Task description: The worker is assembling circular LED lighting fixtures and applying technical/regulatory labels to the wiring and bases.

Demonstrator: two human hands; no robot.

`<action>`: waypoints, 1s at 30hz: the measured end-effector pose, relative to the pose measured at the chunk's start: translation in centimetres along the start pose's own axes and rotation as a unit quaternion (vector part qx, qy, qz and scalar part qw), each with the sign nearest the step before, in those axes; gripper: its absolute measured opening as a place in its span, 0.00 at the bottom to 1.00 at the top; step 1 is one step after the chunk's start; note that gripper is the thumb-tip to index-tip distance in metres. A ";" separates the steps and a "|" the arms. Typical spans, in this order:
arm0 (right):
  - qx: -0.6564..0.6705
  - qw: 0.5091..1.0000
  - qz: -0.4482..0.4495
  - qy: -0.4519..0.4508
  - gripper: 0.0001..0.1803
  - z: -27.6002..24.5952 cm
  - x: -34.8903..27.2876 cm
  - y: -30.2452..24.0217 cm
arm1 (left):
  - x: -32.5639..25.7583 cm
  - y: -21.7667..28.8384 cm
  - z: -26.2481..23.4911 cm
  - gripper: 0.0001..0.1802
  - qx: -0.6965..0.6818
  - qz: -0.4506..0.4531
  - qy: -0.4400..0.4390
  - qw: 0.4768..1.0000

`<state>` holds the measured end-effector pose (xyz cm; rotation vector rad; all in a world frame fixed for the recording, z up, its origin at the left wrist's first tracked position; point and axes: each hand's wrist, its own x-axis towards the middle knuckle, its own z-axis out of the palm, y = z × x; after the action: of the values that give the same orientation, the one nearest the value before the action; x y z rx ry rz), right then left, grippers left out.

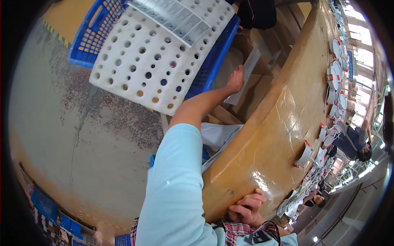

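White sheet (250, 67) could be creased against carton (262, 85) if tugged askew by left hand (235, 79); right hand (248, 207) is rested by tabletop (250, 149) edge, both curled, grips unclear.

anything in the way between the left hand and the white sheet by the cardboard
Nothing visible: the left hand is at the left edge of the white sheet, though whether it grips is hard to tell. The blue crate lies farther left, out of the way.

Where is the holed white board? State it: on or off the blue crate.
On: the holed white board lies across the blue crate, whose sides show left and right of it.
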<state>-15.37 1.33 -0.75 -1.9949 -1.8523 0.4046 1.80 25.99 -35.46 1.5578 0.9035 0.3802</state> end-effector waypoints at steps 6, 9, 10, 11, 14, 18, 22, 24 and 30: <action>0.029 0.998 -0.003 0.047 0.09 0.8 -0.5 0.0 | 2.3 -5.5 4.6 0.38 -0.012 -0.067 -0.006 0.998; 0.015 0.998 0.003 0.057 0.09 0.9 -0.8 0.7 | 1.7 -4.1 6.5 0.37 0.062 -0.132 0.153 0.977; 0.020 0.998 -0.004 0.065 0.09 0.9 -0.6 0.4 | 1.5 -4.7 5.1 0.37 0.066 -0.131 0.154 0.977; 0.021 0.997 -0.007 0.067 0.09 0.9 -0.3 -0.1 | 1.6 -6.0 3.5 0.30 0.057 -0.081 0.018 0.995; 0.012 0.997 0.007 0.070 0.09 0.3 0.1 -0.8 | -1.8 -6.7 2.5 0.21 0.039 0.009 -0.071 0.997; 0.021 1.000 0.000 0.006 0.09 0.1 0.9 -1.1 | -7.8 -6.5 -3.3 0.18 -0.093 -0.050 -0.291 0.951; 0.058 0.998 -0.010 -0.001 0.11 -0.7 1.2 -0.4 | -12.2 0.5 -13.0 0.19 -0.106 0.003 -0.237 0.966; 0.094 0.995 -0.017 0.019 0.11 -0.9 1.7 -0.6 | -11.8 2.2 -23.4 0.19 -0.110 0.003 -0.173 0.979; 0.135 0.981 -0.058 0.126 0.08 -1.0 -0.8 0.9 | -16.8 20.0 -27.4 0.21 -0.040 0.113 0.034 0.992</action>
<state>-14.16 0.44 -0.37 -1.6641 -1.6498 0.3322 -21.45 33.39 -6.47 1.5854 0.7551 0.6278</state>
